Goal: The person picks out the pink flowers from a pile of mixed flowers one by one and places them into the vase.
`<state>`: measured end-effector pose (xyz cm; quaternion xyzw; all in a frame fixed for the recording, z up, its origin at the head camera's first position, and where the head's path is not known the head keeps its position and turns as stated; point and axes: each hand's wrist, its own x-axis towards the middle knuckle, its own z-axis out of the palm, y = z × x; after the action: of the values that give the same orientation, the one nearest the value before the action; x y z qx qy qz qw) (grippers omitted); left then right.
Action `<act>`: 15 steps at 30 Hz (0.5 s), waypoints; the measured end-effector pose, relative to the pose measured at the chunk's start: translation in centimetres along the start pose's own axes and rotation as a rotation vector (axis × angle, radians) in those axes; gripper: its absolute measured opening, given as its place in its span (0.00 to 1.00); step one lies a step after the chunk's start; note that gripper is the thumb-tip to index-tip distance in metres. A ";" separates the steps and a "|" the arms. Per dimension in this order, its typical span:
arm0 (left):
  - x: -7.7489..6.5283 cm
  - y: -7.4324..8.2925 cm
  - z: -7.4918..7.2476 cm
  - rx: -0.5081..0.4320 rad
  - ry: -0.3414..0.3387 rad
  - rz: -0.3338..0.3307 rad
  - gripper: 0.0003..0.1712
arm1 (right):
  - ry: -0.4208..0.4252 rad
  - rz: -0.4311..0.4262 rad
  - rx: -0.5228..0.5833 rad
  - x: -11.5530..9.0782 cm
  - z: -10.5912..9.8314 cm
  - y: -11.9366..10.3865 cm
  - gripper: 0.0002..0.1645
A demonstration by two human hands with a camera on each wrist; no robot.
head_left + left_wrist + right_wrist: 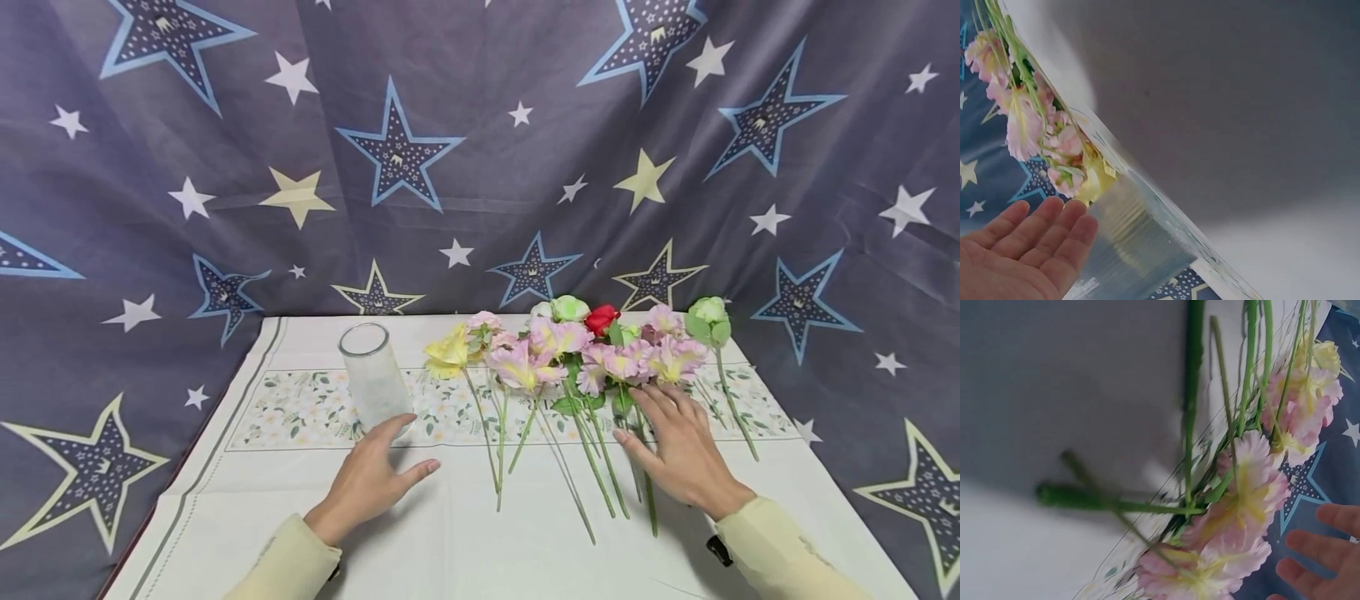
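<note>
A clear glass vase (pixel 373 385) stands upright at the left of the table. My left hand (pixel 369 477) is just in front of its base, fingers and thumb spread with nothing in them. In the left wrist view the fingertips overlap the ribbed glass side. Long-stemmed artificial flowers lie in a row to the right: a yellow flower (pixel 447 352), pink-and-yellow blooms (pixel 525 365), a red rose (pixel 602 320) and a pale green flower (pixel 708 312). Over the stems at the right hovers my right hand (pixel 681 450), its fingers loosely extended just below the pink flowers (pixel 1244 494).
A white cloth with a floral printed band (pixel 292 408) covers the table. Behind and around it hangs a dark star-patterned curtain (pixel 480 150). Several green stems (pixel 600 458) point toward the front edge, some crossing each other.
</note>
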<state>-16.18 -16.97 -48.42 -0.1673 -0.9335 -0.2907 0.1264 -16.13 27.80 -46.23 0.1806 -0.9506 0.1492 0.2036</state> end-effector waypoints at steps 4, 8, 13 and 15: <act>0.1 0.5 0.5 0.010 -0.034 0.015 0.47 | 0.001 -0.005 0.010 0.4 0.1 -0.8 0.41; 0.2 0.9 1.0 0.025 -0.057 0.043 0.48 | 0.001 -0.012 0.022 0.8 0.2 -1.6 0.41; 0.1 1.5 1.4 0.043 -0.080 0.079 0.50 | 0.000 -0.024 0.041 1.3 0.5 -2.5 0.40; 0.0 1.7 1.5 0.051 -0.085 0.090 0.50 | -0.001 -0.024 0.047 1.5 0.7 -2.9 0.39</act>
<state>-15.72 -14.82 -48.75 -0.2182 -0.9366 -0.2535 0.1041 -16.44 24.58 -45.57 0.1965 -0.9447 0.1689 0.2008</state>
